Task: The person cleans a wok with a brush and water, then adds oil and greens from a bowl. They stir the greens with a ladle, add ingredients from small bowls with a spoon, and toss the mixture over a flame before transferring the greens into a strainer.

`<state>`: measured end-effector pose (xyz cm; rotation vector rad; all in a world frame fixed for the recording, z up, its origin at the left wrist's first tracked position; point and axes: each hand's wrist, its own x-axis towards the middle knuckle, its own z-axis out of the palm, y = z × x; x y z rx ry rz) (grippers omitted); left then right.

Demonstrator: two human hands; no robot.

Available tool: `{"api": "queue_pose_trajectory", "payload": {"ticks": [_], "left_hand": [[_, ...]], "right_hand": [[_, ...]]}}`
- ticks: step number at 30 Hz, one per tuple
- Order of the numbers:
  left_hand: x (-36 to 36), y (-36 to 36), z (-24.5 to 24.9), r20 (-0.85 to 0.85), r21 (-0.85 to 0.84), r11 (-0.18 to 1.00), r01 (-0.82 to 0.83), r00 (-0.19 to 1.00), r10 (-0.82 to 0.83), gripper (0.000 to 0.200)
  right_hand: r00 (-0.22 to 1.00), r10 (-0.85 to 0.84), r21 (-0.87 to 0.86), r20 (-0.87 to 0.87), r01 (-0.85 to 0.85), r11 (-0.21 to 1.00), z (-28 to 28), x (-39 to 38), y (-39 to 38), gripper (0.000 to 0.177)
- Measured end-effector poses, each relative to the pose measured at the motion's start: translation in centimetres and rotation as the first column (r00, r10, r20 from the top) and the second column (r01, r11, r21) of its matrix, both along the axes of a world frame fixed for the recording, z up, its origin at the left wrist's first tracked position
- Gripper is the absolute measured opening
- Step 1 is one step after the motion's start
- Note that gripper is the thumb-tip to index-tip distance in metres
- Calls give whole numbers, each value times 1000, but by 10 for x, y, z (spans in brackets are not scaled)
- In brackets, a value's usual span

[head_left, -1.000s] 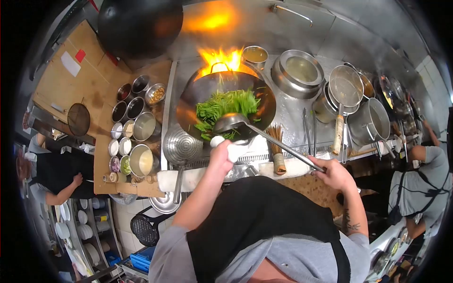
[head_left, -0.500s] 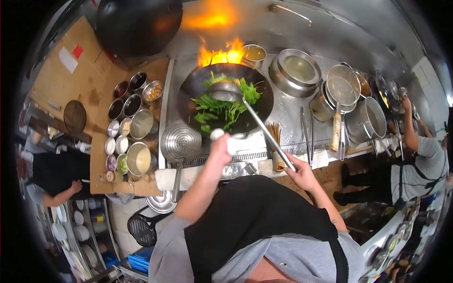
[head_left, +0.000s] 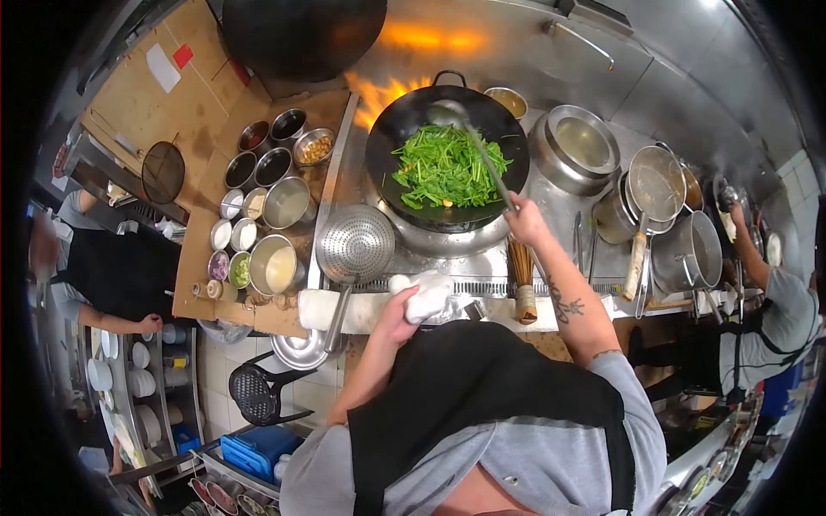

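Gripping the ladle (head_left: 488, 162) by its long handle, the right hand (head_left: 527, 222) is closed above the near right edge of the wok (head_left: 385, 129). The left hand (head_left: 397, 318) is closed on a bunched white cloth (head_left: 428, 297) at the near edge of the bench (head_left: 551, 202). The ladle's bowl lies toward the far side of the wok, just beyond the heap of leafy greens (head_left: 451, 168) inside. Flames (head_left: 372, 96) rise beside the wok's far left rim. A perforated skimmer (head_left: 355, 243) lies to the wok's near left, and a bristle brush (head_left: 523, 279) stands out to its near right. Farther left, small containers of ingredients are grouped; pots and strainers occupy the right.
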<state>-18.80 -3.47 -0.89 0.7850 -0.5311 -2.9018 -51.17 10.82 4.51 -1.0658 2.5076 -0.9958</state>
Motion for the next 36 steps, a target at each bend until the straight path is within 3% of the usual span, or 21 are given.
{"api": "queue_pose_trajectory", "payload": {"ticks": [3, 5, 9, 10, 12, 15, 16, 17, 18, 19, 20, 22, 24, 26, 28, 29, 30, 31, 32, 34, 36], "left_hand": [[-34, -15, -13, 42, -160, 984, 76, 997, -70, 42], [-63, -27, -4, 65, -116, 993, 35, 998, -27, 46], [-111, -44, 32, 174, -196, 978, 78, 984, -44, 52], [-126, -47, 36, 242, -208, 974, 86, 970, -34, 46], [-163, -61, -9, 240, -175, 981, 85, 970, -41, 35], [-182, -54, -52, 271, -92, 991, 100, 960, -72, 25], [-183, -50, -52, 275, -102, 991, 82, 960, -51, 24], [-167, -37, -47, 201, -16, 1000, -18, 979, 20, 22], [-140, -10, 7, 285, -147, 986, -80, 951, 120, 24], [-119, 7, 29, 250, -156, 972, -178, 945, 213, 27], [-106, 16, 37, 192, -135, 977, -165, 963, 189, 27], [-98, 29, 70, 210, -151, 973, -176, 956, 205, 24], [-116, 17, 63, 216, -137, 977, -163, 958, 190, 18], [-132, 2, 38, 194, -151, 981, -119, 970, 148, 16], [-121, 6, 30, 208, -185, 979, -81, 971, 119, 17], [-114, 9, -9, 206, -190, 975, -120, 966, 159, 19], [-92, 29, 6, 169, -210, 970, -120, 973, 157, 21], [-71, 46, 7, 271, -273, 956, -102, 946, 179, 23], [-55, 57, -13, 270, -306, 946, -103, 944, 190, 25], [-43, 66, 5, 227, -276, 951, -137, 952, 204, 26], [-57, 57, 56, 322, -293, 946, -142, 917, 237, 21]], "right_hand": [[988, 153, 110, -38, -148, 983, -1, 21, 16, 55], [980, 199, 112, 11, -199, 974, 3, 26, 62, 54], [997, 35, 385, 70, -60, 921, 61, 46, 164, 52], [998, 48, 273, -27, -39, 961, 56, 58, 182, 50], [996, -87, 174, -7, 86, 981, 53, 84, 187, 49], [984, -107, 50, 144, 100, 994, 40, 86, 197, 48], [977, -103, 118, 188, 82, 990, 58, 91, 204, 48], [967, -105, 179, 231, 64, 982, 95, 99, 213, 49], [957, -110, 233, 267, 47, 971, 126, 103, 220, 49], [965, -38, 177, 258, -8, 984, 138, 103, 233, 48], [968, 38, 130, 250, -72, 989, 148, 102, 248, 48], [954, -2, 358, 299, -110, 927, 179, 94, 239, 47], [966, -34, 463, 258, -92, 882, 168, 80, 215, 46], [992, 43, 265, 118, -73, 961, 104, 63, 199, 48], [999, -31, 217, -38, 38, 975, 49, 68, 168, 49], [996, -78, 251, -48, 88, 964, 43, 80, 151, 49], [990, -131, 282, -56, 142, 949, 37, 93, 140, 49], [989, -146, 225, -5, 143, 964, 28, 102, 139, 48], [986, -161, 165, 42, 152, 975, 20, 110, 143, 48], [994, -106, -28, 40, 108, 994, 9, 122, 161, 51], [994, -49, -221, 96, 69, 973, 2, 139, 184, 50]]}}
